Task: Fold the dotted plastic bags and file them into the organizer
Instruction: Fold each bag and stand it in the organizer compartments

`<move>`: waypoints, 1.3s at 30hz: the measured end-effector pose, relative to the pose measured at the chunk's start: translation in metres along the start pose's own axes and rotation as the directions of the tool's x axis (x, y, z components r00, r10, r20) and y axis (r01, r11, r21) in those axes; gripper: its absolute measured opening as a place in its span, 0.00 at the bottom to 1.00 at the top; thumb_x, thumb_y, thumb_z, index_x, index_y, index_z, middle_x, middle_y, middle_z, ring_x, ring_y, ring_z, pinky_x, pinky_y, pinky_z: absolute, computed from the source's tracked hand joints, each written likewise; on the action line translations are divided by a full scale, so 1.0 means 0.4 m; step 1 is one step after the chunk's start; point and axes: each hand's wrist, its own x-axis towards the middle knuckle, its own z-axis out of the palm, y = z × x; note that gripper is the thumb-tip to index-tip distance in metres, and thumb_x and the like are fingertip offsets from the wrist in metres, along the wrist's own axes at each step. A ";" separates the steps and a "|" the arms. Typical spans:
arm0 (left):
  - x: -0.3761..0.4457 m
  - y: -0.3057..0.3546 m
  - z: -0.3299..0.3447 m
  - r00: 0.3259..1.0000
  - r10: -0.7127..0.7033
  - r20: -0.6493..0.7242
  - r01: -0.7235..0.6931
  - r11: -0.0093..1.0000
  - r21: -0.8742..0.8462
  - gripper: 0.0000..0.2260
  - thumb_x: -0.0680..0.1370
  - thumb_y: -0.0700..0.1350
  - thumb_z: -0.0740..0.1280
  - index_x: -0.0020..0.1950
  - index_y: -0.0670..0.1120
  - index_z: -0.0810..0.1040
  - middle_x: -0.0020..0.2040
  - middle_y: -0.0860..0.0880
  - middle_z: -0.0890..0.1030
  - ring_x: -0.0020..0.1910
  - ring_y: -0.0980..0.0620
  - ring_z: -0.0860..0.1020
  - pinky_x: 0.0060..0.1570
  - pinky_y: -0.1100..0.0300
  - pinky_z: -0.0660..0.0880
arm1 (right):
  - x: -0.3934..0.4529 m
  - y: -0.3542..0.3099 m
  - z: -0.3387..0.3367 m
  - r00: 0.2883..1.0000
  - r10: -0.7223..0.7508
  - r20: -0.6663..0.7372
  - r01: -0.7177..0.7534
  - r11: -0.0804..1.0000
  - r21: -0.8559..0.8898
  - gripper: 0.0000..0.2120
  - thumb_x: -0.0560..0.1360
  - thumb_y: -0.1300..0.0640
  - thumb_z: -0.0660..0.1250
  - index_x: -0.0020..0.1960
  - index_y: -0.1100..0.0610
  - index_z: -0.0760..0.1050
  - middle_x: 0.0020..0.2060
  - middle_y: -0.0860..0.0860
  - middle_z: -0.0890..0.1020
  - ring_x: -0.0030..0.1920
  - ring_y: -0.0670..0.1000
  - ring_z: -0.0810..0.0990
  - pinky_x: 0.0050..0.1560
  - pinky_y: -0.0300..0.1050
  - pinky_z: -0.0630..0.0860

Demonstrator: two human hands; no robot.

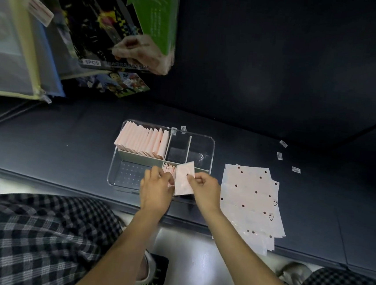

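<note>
While right hand [203, 188] pinches folded bag [184, 178], left hand [156, 185] grips filed bags [169, 169] – box [116, 20] far beyond left hand reads "5PCS".

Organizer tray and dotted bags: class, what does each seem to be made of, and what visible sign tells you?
Organizer tray: seemingly clear, glossy hard plastic; the dark tabletop shows through its walls and dividers. Dotted bags: seemingly thin, pale pink, slightly shiny plastic film; the flat stack glints, and folded ones in the tray hold sharp creases.
</note>
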 end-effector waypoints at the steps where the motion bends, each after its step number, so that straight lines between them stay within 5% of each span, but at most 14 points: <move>1: 0.001 -0.001 0.001 1.000 -0.008 0.000 0.008 1.000 -0.008 0.07 0.74 0.46 0.68 0.51 0.50 0.78 0.54 0.50 0.69 0.55 0.49 0.67 0.54 0.58 0.65 | 0.009 -0.003 0.009 1.000 -0.021 -0.011 0.020 0.995 -0.095 0.07 0.74 0.56 0.68 0.38 0.56 0.78 0.33 0.48 0.80 0.36 0.49 0.78 0.38 0.40 0.69; 4: -0.001 0.002 0.005 1.000 -0.012 -0.021 0.011 1.000 -0.028 0.07 0.75 0.46 0.67 0.52 0.50 0.78 0.54 0.49 0.69 0.55 0.49 0.67 0.53 0.58 0.65 | 0.019 -0.005 0.025 0.995 -0.085 -0.046 0.062 0.927 -0.369 0.08 0.74 0.56 0.64 0.40 0.58 0.78 0.37 0.53 0.83 0.40 0.56 0.79 0.37 0.41 0.69; 10: -0.015 0.012 0.018 0.997 0.018 -0.079 -0.020 0.999 -0.025 0.10 0.76 0.44 0.64 0.55 0.51 0.80 0.56 0.48 0.70 0.55 0.46 0.67 0.49 0.56 0.65 | 0.019 -0.006 0.065 0.973 -0.224 0.046 0.208 0.782 -0.587 0.08 0.76 0.56 0.60 0.46 0.60 0.75 0.42 0.58 0.82 0.45 0.60 0.80 0.37 0.44 0.69; 18: -0.020 0.013 0.024 0.997 0.003 -0.076 -0.007 0.999 -0.051 0.10 0.77 0.47 0.63 0.56 0.51 0.80 0.60 0.48 0.69 0.57 0.47 0.65 0.51 0.55 0.64 | 0.009 0.014 0.065 0.992 -0.108 0.065 0.124 0.925 -0.359 0.14 0.78 0.47 0.61 0.46 0.57 0.78 0.40 0.55 0.84 0.44 0.56 0.81 0.45 0.46 0.76; 26: -0.052 0.023 0.013 0.979 -0.121 -0.164 0.066 0.949 -0.309 0.07 0.77 0.43 0.67 0.53 0.48 0.81 0.55 0.46 0.74 0.56 0.46 0.70 0.56 0.54 0.65 | 0.029 0.033 0.065 0.997 0.033 0.075 -0.006 0.945 -0.328 0.15 0.73 0.45 0.69 0.33 0.52 0.71 0.34 0.50 0.80 0.36 0.50 0.76 0.34 0.40 0.67; 33: -0.058 0.038 0.011 0.986 -0.090 -0.137 0.068 0.986 -0.155 0.08 0.74 0.42 0.70 0.52 0.49 0.82 0.55 0.47 0.74 0.56 0.45 0.69 0.55 0.53 0.61 | -0.013 0.135 -0.084 0.979 -0.202 0.004 0.199 0.960 -0.196 0.07 0.72 0.53 0.70 0.39 0.51 0.73 0.34 0.45 0.77 0.37 0.47 0.76 0.40 0.42 0.73; 35: -0.072 0.068 0.009 0.973 -0.011 -0.230 -0.018 0.992 -0.123 0.06 0.72 0.39 0.72 0.47 0.46 0.82 0.50 0.44 0.76 0.51 0.42 0.72 0.52 0.50 0.64 | -0.042 0.229 -0.180 0.963 -0.267 -0.018 0.247 0.912 -0.328 0.08 0.71 0.53 0.72 0.42 0.53 0.74 0.39 0.46 0.77 0.43 0.49 0.75 0.42 0.41 0.69; 39: -0.126 0.145 0.048 0.856 0.463 -0.231 -0.493 0.866 -0.090 0.07 0.67 0.35 0.75 0.42 0.43 0.82 0.42 0.44 0.79 0.40 0.44 0.77 0.39 0.54 0.74 | -0.110 0.406 -0.329 0.978 -0.167 0.125 0.209 0.803 -0.559 0.22 0.64 0.49 0.78 0.50 0.58 0.73 0.51 0.51 0.74 0.51 0.53 0.72 0.49 0.44 0.66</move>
